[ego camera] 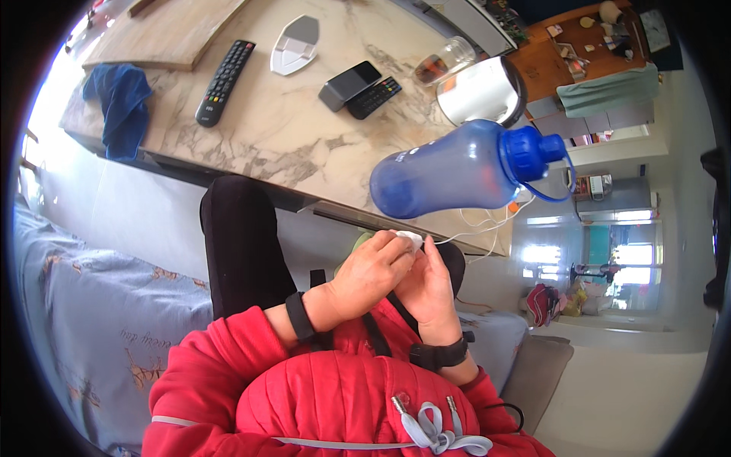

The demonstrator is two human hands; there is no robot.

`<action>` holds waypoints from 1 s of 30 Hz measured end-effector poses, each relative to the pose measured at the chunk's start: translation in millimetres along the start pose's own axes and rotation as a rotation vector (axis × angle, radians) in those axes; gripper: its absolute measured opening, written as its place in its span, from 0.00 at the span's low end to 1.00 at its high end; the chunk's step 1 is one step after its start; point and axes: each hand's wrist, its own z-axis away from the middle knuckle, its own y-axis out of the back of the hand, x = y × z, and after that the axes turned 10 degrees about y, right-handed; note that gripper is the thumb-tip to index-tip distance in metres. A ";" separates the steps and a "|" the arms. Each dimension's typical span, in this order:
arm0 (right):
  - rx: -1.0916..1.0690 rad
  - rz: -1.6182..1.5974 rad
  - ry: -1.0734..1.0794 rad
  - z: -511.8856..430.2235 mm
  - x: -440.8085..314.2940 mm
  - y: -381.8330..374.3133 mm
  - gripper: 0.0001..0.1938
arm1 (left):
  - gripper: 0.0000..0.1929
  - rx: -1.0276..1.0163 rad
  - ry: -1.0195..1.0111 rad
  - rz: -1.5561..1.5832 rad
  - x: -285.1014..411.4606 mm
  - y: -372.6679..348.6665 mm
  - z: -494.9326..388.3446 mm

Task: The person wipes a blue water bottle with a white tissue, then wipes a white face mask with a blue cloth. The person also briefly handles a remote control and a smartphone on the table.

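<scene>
My left hand (370, 279) has its fingers curled over a small white object (412, 240), which may be a plug or part of a charger. A thin white cord (465, 233) runs from beside it to the right. Close against it is my right hand (424, 288), palm turned up and thumb raised beside the white object; its fingertips are partly hidden behind the left hand. Beyond the hands a translucent blue plastic water bottle (451, 171) with a blue screw cap and carrying loop stands on the marble-patterned table (262, 137).
On the table are a long black remote control (225, 83), a shield-shaped mirror (294, 45), a dark box-like device (350, 85), a smaller remote (374, 98), a glass jar (445, 61), a white electric kettle (480, 91), a wooden board (165, 34) and a blue cloth (120, 108). A covered sofa (108, 320) lies at left.
</scene>
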 end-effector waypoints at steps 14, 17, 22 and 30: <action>0.302 1.386 0.790 25.1 -97.3 2.5 0.28 | 0.04 0.091 0.997 1.011 -96.3 -10.9 12.0; 0.116 1.533 0.888 7.1 -143.5 -8.3 0.42 | 0.10 0.248 1.003 0.982 -107.3 -2.7 -5.7; -0.273 1.261 1.034 -49.7 -161.3 -39.9 0.63 | 0.11 0.282 0.895 0.716 -105.3 -15.3 -41.7; -0.019 0.931 1.210 -92.0 -156.7 -54.5 0.41 | 0.14 0.387 0.802 0.524 -98.8 -56.8 -67.8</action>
